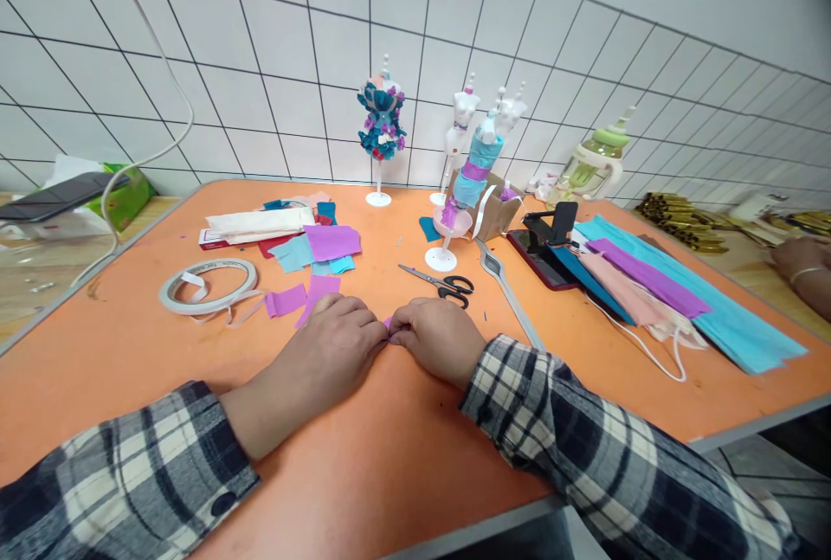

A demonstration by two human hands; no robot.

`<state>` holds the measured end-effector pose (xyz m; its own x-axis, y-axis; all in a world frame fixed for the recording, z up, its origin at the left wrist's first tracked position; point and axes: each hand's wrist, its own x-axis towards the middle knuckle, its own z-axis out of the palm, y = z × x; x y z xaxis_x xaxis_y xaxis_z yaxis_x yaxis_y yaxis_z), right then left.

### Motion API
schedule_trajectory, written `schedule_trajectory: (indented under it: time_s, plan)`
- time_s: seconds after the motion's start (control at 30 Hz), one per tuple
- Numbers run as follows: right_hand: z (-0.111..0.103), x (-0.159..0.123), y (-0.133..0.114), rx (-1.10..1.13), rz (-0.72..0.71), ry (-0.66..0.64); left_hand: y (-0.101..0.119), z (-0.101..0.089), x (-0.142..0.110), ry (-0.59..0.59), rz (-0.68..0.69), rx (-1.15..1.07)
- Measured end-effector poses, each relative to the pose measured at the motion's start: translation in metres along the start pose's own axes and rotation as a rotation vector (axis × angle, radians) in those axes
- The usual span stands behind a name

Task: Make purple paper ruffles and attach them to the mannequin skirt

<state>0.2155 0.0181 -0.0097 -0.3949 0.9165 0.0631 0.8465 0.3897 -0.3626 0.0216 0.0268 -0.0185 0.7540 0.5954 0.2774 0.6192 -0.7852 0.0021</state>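
Close together over the middle of the orange table (338, 473), both hands pinch a small purple piece of crepe paper (388, 324), mostly hidden by the fingers. My left hand (341, 337) is closed on its left side, my right hand (436, 333) on its right. Just beyond the left hand lie purple paper squares (286, 300). Scissors (447, 285) with black handles rest past the right hand. A roll of white double-sided tape (170, 292) lies to the left with a strip trailing from it.
Small mannequins stand at the back, one in blue ruffles (382, 123), another wrapped in blue and purple (473, 170). A phone (538, 259), long paper strips (701, 300) and a green-lidded bottle (594, 164) are on the right. At far right shows another person's hand (798, 261).
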Motion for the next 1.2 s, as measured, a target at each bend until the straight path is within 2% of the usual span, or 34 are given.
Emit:
schedule_trajectory:
  time_s: [0.17, 0.73, 1.0, 1.2]
  plan:
    - [-0.0016, 0.0003, -0.0009, -0.018, 0.026, -0.019, -0.004, 0.0025, -0.0024, 0.029, 0.014, -0.015]
    - [-0.0066, -0.002, -0.0051, -0.133, -0.023, -0.041, -0.0029, -0.0001, 0.0016, -0.049, 0.01, -0.026]
    - [-0.0024, -0.001, -0.0021, -0.073, -0.007, -0.027, -0.0022, -0.0011, 0.0056, -0.097, -0.031, -0.06]
    - [-0.0029, -0.0004, 0.0046, -0.022, 0.007, -0.06, -0.0047, 0.0, 0.0037, -0.037, -0.007, -0.038]
